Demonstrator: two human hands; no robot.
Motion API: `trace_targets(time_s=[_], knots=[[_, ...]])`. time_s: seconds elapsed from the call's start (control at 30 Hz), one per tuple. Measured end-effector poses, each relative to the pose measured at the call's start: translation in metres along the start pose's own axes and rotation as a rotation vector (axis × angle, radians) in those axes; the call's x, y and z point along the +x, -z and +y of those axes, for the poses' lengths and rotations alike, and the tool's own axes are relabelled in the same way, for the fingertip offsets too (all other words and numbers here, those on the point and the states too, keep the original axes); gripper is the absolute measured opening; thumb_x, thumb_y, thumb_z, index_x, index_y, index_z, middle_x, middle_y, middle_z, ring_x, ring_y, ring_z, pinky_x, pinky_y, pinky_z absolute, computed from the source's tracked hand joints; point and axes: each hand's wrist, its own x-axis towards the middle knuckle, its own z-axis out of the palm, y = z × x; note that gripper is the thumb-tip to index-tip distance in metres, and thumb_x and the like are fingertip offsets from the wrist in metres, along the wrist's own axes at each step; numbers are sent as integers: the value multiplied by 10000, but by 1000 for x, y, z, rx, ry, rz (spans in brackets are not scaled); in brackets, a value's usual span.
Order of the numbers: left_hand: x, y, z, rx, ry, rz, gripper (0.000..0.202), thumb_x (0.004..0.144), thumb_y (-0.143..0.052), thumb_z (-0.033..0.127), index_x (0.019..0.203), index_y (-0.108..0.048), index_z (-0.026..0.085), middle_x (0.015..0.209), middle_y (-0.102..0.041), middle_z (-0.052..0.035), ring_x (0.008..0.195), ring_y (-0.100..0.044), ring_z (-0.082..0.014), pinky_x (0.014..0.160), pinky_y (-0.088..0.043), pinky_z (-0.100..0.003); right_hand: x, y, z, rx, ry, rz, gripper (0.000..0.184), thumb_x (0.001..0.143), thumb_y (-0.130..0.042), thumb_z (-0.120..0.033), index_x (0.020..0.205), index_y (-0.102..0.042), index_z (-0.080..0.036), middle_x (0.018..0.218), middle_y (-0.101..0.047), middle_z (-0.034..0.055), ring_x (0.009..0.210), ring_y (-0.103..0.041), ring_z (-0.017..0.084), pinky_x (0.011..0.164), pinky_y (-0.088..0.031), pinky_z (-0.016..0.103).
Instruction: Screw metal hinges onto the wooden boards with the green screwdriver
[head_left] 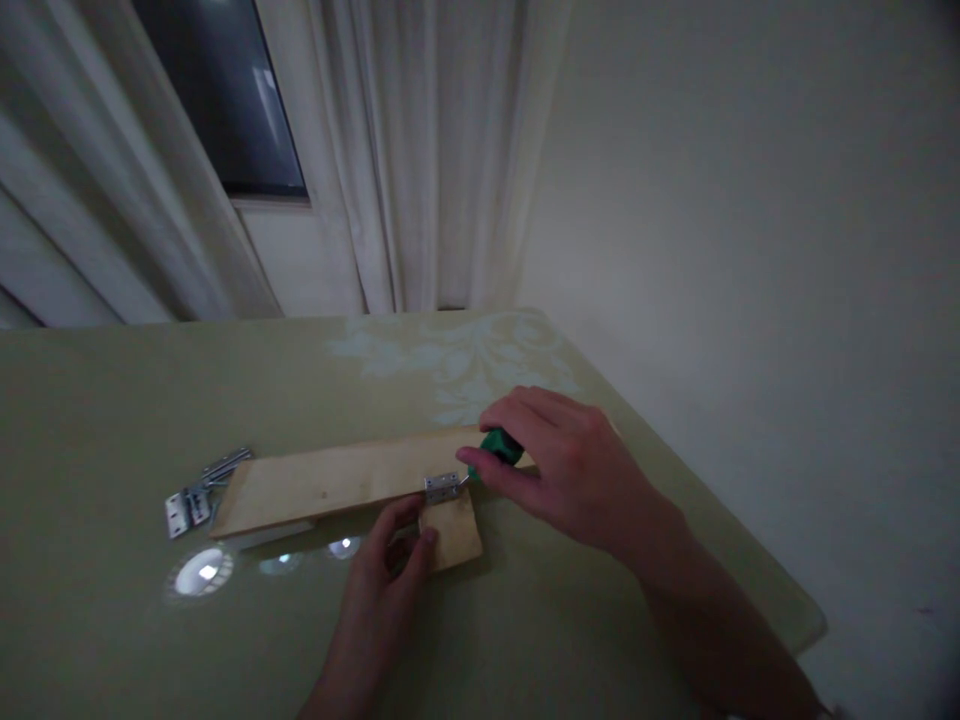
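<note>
My right hand point(547, 460) grips a screwdriver with a green and black handle point(499, 447). Its short metal shaft slants down to the right end of a small silver hinge point(441, 486). The hinge spans the near edge of a long wooden board point(337, 475) and a small square wooden block point(454, 532). My left hand point(397, 550) pinches the block at its left side, thumb on the near face and fingers by the board's edge. Whether a screw sits under the tip is too small to tell.
Several loose silver hinges point(184, 508) lie by the board's left end. The green table point(187, 620) has a floral pattern at the back and lamp reflections in front. A wall point(735, 300) borders its right side; curtains point(405, 150) hang behind.
</note>
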Motion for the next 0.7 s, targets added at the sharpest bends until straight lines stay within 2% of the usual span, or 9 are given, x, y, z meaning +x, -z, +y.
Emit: trace_targets(time_s=[0.1,0.23,0.3,0.4,0.53,0.6,0.7], knots=[[-2,1,1,-71,31,-37,733,702,-939,669,1251,-774,212,1283,-841,-164,1104,-826,-373,899,-667,-417,0,0,-1,5,-1,37,385,1141,-641,-485,900,-675,-187,832,-708,27,744,-626,170,707,-454,308],[0,3,4,-108,46,-57,687,715,-959,631,1230,-802,205,1334,-830,-164,1248,-783,-370,1023,-633,-414,0,2,-2,85,24,50,321,1113,-706,-445,951,-717,-168,855,-715,28,768,-644,161,722,-473,284],[2,3,6,-111,55,-52,659,714,-965,629,1193,-819,201,1302,-841,-162,1245,-785,-370,1038,-628,-420,0,4,-2,118,19,54,316,1100,-730,-454,974,-732,-164,871,-725,33,773,-654,157,724,-482,273],[4,0,7,-136,84,-52,638,691,-981,633,1133,-837,196,1236,-860,-164,1210,-800,-376,1025,-641,-435,-1,4,-2,96,-29,76,376,1100,-718,-509,913,-716,-183,829,-723,22,748,-656,152,709,-468,267],[7,-1,4,-116,92,-17,645,646,-997,644,1084,-860,190,1150,-876,-166,1137,-819,-384,976,-662,-446,-2,4,-1,38,-124,29,460,1104,-675,-595,863,-682,-202,694,-682,-29,576,-556,112,614,-380,265],[9,0,3,-89,79,-1,637,646,-991,660,1058,-874,190,1120,-880,-159,1109,-822,-381,975,-660,-446,-3,6,0,67,-125,-11,418,1111,-671,-569,909,-698,-204,703,-696,-36,563,-548,105,609,-370,263],[11,3,1,-71,52,-5,625,672,-977,681,1055,-888,195,1114,-883,-143,1107,-819,-367,1000,-644,-434,-2,10,-1,146,-54,-58,258,1120,-665,-426,1004,-717,-201,831,-761,-10,683,-640,125,668,-414,260]])
